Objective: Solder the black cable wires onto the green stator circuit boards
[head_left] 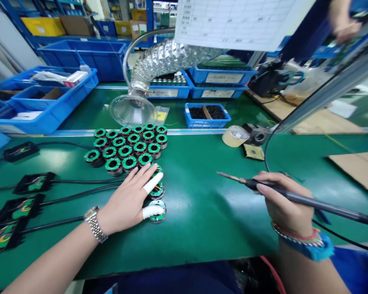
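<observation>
My left hand point(125, 200) lies palm down with its fingers spread over the near right end of a group of motor stators topped with green circuit boards point(125, 151). White finger cots cover its thumb and one finger. The thumb rests on the nearest stator point(158, 213), and the fingers partly hide others. Held like a pen in my right hand point(283, 196) is a soldering iron point(272, 188). Its tip points left, above the bare green mat point(202, 220), apart from the stators. Black cables point(76, 200) run left from beside my left hand to black housings point(33, 183) with green boards.
A funnel-shaped fume hood point(133, 110) on a foil duct hangs behind the stators. Further back are a small blue bin of black parts point(207, 116), a roll of tape point(234, 136) and a soldering stand point(254, 141). Another person's hand point(345, 26) shows at upper right.
</observation>
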Motion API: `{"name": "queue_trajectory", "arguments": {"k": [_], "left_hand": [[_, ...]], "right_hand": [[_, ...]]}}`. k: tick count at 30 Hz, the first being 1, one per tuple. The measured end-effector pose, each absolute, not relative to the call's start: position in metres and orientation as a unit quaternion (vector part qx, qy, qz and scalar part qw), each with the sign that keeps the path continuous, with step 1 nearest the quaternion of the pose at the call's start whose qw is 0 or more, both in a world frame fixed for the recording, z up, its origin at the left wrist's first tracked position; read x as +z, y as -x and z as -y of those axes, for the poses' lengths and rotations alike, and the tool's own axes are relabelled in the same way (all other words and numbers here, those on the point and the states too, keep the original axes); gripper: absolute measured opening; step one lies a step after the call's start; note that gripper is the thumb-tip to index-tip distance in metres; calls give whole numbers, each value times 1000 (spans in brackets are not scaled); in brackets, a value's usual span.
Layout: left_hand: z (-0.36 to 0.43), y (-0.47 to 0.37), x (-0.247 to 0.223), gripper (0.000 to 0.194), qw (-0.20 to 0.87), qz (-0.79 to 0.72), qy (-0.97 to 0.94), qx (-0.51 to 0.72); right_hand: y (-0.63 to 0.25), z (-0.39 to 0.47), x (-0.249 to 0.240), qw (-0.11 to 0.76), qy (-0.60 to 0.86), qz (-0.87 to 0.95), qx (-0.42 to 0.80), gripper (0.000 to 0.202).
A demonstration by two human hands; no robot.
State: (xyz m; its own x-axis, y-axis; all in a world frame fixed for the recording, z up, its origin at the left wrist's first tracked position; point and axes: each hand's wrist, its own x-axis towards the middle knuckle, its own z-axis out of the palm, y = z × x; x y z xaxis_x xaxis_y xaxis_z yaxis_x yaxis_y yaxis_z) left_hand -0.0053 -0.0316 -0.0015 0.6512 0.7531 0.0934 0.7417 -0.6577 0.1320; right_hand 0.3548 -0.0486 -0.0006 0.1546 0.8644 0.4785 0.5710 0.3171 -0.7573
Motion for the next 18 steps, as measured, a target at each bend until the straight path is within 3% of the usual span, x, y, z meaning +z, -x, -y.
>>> {"name": "queue_trajectory", "arguments": {"k": [6, 10, 14, 18], "left_hand": [[19, 7, -19, 62, 22, -395, -915, 80], [29, 11, -22, 66, -10, -363, -928, 82], [40, 12, -21, 70, -31, -352, -932, 87], [48, 35, -21, 68, -28, -395, -909, 129]], "right_hand": [[-397, 0, 2, 435, 635, 636, -53, 22], [-414, -43, -21, 456, 666, 588, -43, 34], [-420, -59, -39, 458, 671, 583, 9, 33], [-429, -53, -39, 530, 682, 504, 23, 30]]}}
